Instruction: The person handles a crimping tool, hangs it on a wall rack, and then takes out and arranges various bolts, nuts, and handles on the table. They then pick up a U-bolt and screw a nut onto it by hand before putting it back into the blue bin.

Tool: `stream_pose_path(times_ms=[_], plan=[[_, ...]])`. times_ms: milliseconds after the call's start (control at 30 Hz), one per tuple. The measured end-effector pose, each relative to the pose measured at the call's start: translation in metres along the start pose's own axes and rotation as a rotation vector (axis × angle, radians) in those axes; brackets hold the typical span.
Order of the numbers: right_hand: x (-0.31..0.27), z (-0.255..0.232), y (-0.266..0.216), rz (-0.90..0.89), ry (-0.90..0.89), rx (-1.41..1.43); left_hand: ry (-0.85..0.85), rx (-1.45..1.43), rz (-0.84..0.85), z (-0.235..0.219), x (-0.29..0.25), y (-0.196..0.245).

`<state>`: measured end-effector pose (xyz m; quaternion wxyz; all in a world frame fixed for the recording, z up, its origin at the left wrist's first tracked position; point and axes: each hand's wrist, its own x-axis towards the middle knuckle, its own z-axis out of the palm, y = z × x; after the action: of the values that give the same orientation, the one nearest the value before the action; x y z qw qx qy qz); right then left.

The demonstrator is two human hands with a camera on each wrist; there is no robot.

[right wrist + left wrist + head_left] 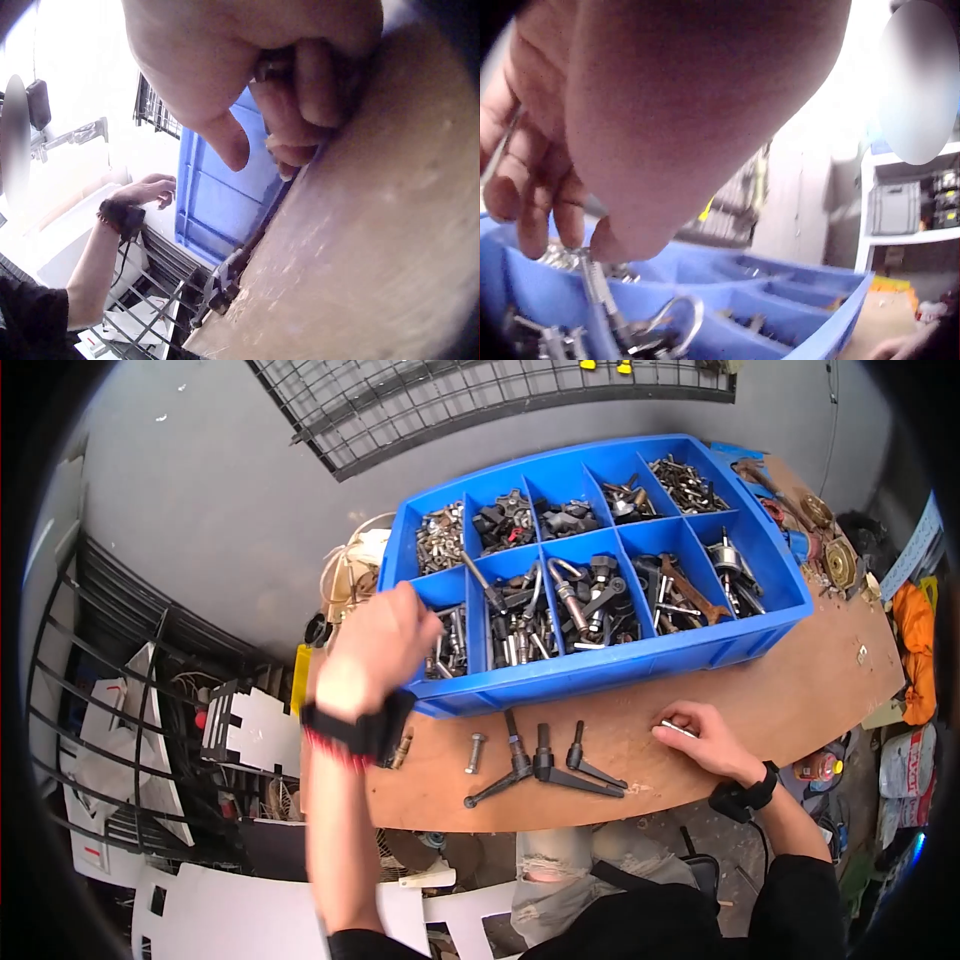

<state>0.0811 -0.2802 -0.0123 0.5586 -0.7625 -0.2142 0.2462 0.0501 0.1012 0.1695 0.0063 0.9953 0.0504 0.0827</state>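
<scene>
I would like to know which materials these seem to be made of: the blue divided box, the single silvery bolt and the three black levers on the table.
Blue divided box: probably moulded plastic, smooth, slightly glossy; even colour and rounded corners suggest it.
Silvery bolt: metal, likely steel; its grey sheen shows this.
Black levers: dark finish; arms could be coated metal or plastic, the look leaves it open.

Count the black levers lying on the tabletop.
3: the left lever beside the silver bolt, the middle lever next to it, the right lever nearest the right hand. The left forearm may hide others.
</scene>
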Motion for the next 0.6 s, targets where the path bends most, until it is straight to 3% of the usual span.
stream_pose_path(times_ms=[33, 100, 200, 267, 367, 600], plan=[[-0.001, -0.002, -0.004, 0.031, -0.016, -0.010, 0.108, -0.060, 0.014, -0.008, -0.025, 0.020], [-0.001, -0.002, -0.005, 0.076, -0.033, 0.006, 0.207, -0.263, -0.123, -0.011, -0.072, 0.067], [-0.003, -0.005, -0.004, 0.110, -0.039, 0.048, 0.037, -0.333, -0.334, 0.028, -0.127, 0.098], [-0.003, -0.005, -0.003, 0.121, -0.047, 0.062, -0.080, -0.324, -0.406, 0.057, -0.148, 0.096], [0.002, 0.006, 0.005, -0.100, 0.088, -0.110, -0.023, -0.305, -0.435, 0.073, -0.163, 0.078], [-0.001, 0.024, -0.034, -0.249, 0.189, -0.593, 0.058, -0.351, -0.353, 0.101, -0.150, 0.060]])
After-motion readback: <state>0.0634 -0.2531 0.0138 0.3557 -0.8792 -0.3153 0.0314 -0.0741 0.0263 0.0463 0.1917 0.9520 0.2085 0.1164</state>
